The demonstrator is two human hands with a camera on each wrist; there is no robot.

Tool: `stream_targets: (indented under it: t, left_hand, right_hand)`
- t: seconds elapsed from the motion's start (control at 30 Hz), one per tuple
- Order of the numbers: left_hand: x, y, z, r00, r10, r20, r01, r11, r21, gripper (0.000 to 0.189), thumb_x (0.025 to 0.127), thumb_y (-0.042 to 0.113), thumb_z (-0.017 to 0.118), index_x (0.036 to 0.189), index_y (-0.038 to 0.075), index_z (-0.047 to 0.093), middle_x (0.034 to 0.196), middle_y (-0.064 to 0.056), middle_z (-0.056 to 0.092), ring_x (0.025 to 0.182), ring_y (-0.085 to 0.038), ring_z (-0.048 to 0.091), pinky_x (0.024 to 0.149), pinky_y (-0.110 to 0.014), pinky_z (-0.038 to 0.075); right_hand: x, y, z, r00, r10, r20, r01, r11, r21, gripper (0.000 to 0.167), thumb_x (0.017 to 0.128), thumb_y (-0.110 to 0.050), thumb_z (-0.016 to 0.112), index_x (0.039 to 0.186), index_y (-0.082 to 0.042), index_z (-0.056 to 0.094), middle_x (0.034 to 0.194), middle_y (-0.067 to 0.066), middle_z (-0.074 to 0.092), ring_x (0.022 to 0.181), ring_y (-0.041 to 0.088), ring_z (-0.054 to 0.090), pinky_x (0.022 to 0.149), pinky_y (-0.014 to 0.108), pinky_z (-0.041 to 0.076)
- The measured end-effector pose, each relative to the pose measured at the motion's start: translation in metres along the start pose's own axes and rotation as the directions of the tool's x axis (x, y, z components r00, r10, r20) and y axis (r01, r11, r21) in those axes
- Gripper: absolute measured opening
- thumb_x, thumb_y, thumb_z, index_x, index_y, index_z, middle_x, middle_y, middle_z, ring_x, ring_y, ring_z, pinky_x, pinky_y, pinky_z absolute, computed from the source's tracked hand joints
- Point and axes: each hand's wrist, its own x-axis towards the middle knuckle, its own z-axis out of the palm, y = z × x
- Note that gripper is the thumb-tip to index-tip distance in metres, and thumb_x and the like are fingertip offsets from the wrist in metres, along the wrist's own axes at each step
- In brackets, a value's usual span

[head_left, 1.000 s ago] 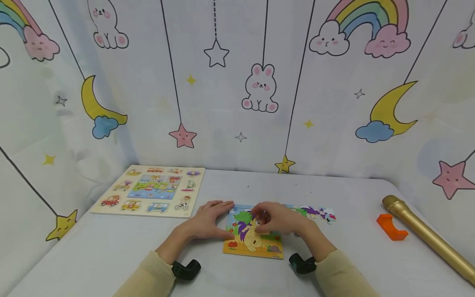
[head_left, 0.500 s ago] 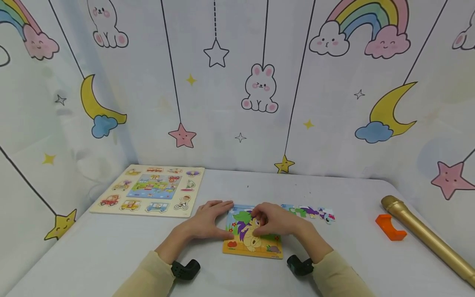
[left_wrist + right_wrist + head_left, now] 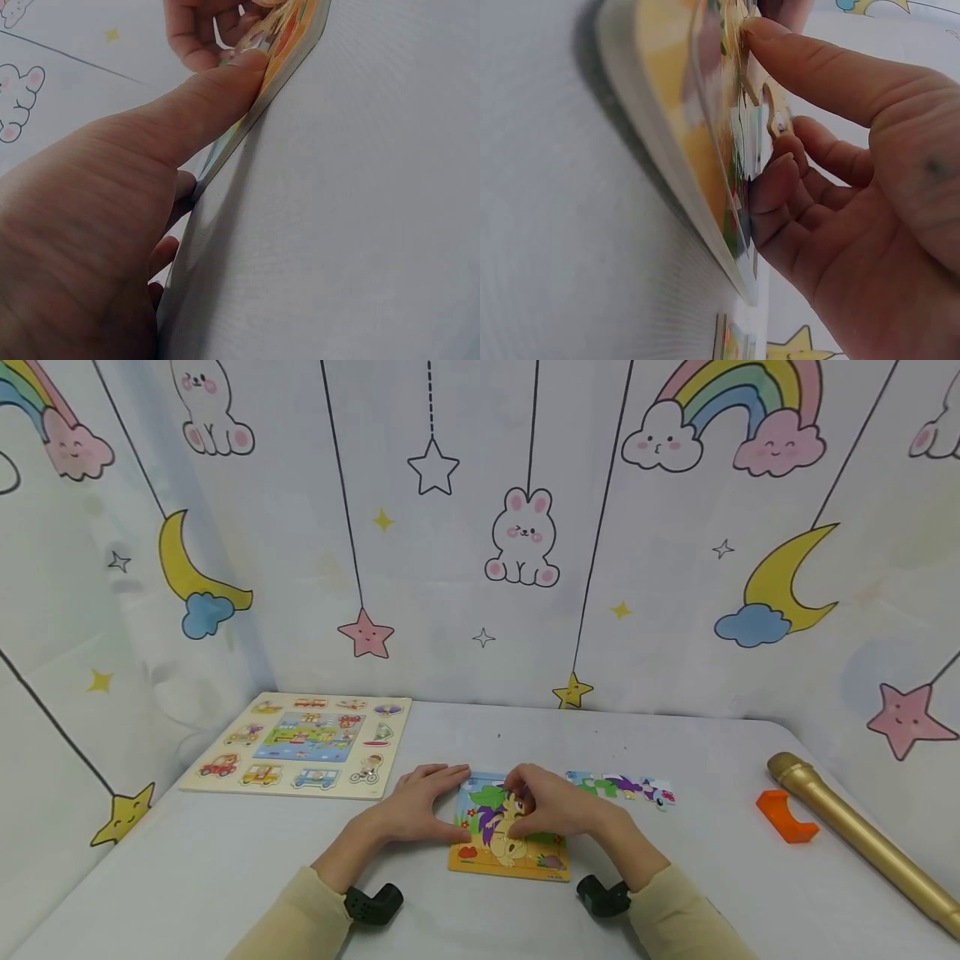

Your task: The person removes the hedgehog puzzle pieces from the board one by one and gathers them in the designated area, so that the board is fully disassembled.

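A small jigsaw board [image 3: 480,862] with a yellow, purple-maned cartoon animal lies on the white table. My left hand [image 3: 415,806] rests along its left side with fingers stretched toward the top corner. In the left wrist view its thumb [image 3: 225,86] presses on the board's face near the edge. Over the upper right part of the picture, my right hand [image 3: 558,802] bends its fingers. The right wrist view shows a puzzle piece [image 3: 776,112] tilted up from the board between thumb and fingers, pinched there. The right hand covers much of the board's right half.
Several loose puzzle pieces [image 3: 637,788] lie in a row behind and right of the board. A larger vehicle puzzle [image 3: 247,760] lies at the back left. On the right are an orange arched block [image 3: 785,817] and a gold microphone [image 3: 862,831].
The right hand has shifted slightly left over the board, its fingers staying at the same part of the picture. The left hand holds its place at the board's edge.
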Motion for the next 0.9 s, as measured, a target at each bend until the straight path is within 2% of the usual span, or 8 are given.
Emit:
stream_targets:
  t: [0.17, 0.43, 0.63, 0.9]
  left_hand:
    - [0.0006, -0.0004, 0.0001, 1.000, 0.021, -0.003, -0.021, 1.000, 0.006, 0.093, 0.078, 0.055, 0.080, 0.155, 0.017, 0.044, 0.159, 0.002, 0.038, 0.147, -0.033, 0.024, 0.115, -0.061, 0.018]
    - [0.0021, -0.0007, -0.0001, 1.000, 0.030, -0.005, -0.029, 1.000, 0.007, 0.093, 0.078, 0.055, 0.080, 0.154, 0.016, 0.045, 0.159, 0.002, 0.039, 0.147, -0.033, 0.024, 0.115, -0.061, 0.017]
    - [0.0019, -0.0003, -0.0001, 1.000, 0.018, -0.004, -0.018, 1.000, 0.010, 0.092, 0.078, 0.054, 0.081, 0.154, 0.016, 0.044, 0.159, 0.001, 0.038, 0.147, -0.034, 0.024, 0.115, -0.061, 0.018]
    - [-0.0001, 0.0008, 0.0000, 1.000, -0.010, -0.004, 0.010, 1.000, -0.014, 0.092, 0.078, 0.054, 0.081, 0.154, 0.017, 0.044, 0.159, 0.001, 0.039, 0.147, -0.034, 0.024, 0.114, -0.062, 0.019]
  right_hand:
    - [-0.0005, -0.0001, -0.0001, 0.999, -0.032, -0.006, 0.032, 0.999, -0.016, 0.052, 0.087, -0.018, 0.083, 0.128, -0.004, 0.054, 0.106, 0.000, 0.054, 0.091, 0.018, 0.052, 0.079, 0.030, 0.049]
    - [-0.0008, 0.0016, -0.0021, 0.996, -0.075, -0.041, 0.075, 0.997, -0.002, 0.031, 0.093, -0.016, 0.074, 0.120, -0.011, 0.059, 0.097, -0.005, 0.059, 0.089, 0.018, 0.055, 0.076, 0.030, 0.051]
    - [-0.0020, 0.0017, -0.0042, 0.993, -0.099, -0.068, 0.101, 0.995, 0.024, 0.021, 0.098, -0.018, 0.069, 0.117, -0.013, 0.062, 0.095, -0.005, 0.061, 0.087, 0.018, 0.056, 0.072, 0.029, 0.051]
    - [-0.0034, 0.0012, -0.0094, 0.988, -0.141, -0.064, 0.145, 0.988, 0.060, 0.017, 0.100, -0.015, 0.066, 0.117, -0.011, 0.064, 0.095, -0.005, 0.062, 0.086, 0.018, 0.057, 0.076, 0.030, 0.051]
